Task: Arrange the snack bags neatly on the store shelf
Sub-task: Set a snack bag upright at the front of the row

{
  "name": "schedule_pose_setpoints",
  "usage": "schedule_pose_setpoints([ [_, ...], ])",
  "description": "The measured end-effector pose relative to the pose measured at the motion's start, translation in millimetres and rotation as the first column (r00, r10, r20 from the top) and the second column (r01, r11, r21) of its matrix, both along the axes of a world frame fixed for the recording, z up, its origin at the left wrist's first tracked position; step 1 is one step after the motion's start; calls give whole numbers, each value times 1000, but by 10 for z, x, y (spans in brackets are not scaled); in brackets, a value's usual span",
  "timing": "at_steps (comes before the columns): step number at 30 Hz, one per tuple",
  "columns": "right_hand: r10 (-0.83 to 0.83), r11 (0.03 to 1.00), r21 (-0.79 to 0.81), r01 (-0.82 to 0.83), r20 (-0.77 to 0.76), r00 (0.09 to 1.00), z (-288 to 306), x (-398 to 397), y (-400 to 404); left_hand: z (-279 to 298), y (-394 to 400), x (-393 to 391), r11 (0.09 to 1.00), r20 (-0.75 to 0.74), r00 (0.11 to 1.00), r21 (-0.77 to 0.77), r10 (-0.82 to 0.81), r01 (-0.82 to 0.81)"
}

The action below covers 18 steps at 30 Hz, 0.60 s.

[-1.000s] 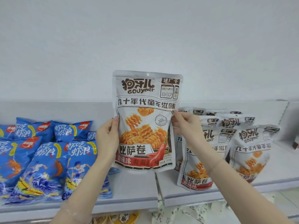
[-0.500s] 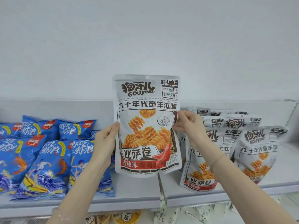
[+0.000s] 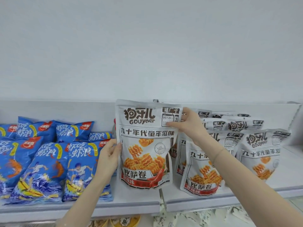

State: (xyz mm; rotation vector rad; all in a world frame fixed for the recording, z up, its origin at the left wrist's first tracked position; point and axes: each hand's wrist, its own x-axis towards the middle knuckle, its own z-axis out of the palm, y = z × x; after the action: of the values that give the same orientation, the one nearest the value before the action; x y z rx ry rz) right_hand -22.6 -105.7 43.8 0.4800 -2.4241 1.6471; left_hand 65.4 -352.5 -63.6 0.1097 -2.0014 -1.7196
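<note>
- A white and grey foil snack pouch printed with orange waffle-cut crisps, a red chilli and a red band near its bottom (image 3: 145,145) stands upright in the lower middle of the frame, its lower edge at the white shelf board (image 3: 134,196), just left of the seam where two shelf sections meet.
- The left hand (image 3: 109,158) grasps the pouch's left edge about halfway up, thumb on the printed front and the other fingers hidden behind the pouch.
- The right hand (image 3: 188,126) pinches the pouch's upper right corner, thumb lying across the date panel on the front and fingers curled behind; its forearm runs down to the lower right corner of the frame.
- Just right of the held pouch, a group of matching white and grey pouches (image 3: 259,153) stands in rows on the right shelf section, the front ones leaning back slightly; the right forearm crosses in front of one of them.
- At the left of the frame, blue pillow-shaped snack bags showing a surfer and a shrimp (image 3: 44,163) lie overlapping in rows, the nearest one touching the left wrist.
- A plain white wall (image 3: 147,46) fills the upper half of the frame.
- Below the shelf's front lip, at the bottom edge, parts of yellow and patterned white packages (image 3: 127,221) show, too cut off to identify.
</note>
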Motion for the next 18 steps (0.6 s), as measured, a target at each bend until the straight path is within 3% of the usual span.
schedule_pose_setpoints([
  [2,-62,980,182,77,-85,994,-5,-47,9,-90,41,-45,1000,23,1000,-22,15,-14],
  [5,-23,900,420,116,-221,975,-1,-37,11,-246,44,-152,997,53,999,-74,10,-6],
  [7,25,770,612,179,-309,951,2,-56,1,-373,-14,-239,990,107,994,-138,6,9],
  [9,75,580,770,268,-377,923,3,-100,-4,-427,-18,-272,984,146,989,-177,-3,29],
  [12,84,383,882,274,-329,941,-10,-209,12,-428,5,-278,974,190,981,-212,-37,78],
  [18,184,395,907,143,-231,955,-20,-395,57,-246,-20,-257,964,269,958,-210,-101,160],
])
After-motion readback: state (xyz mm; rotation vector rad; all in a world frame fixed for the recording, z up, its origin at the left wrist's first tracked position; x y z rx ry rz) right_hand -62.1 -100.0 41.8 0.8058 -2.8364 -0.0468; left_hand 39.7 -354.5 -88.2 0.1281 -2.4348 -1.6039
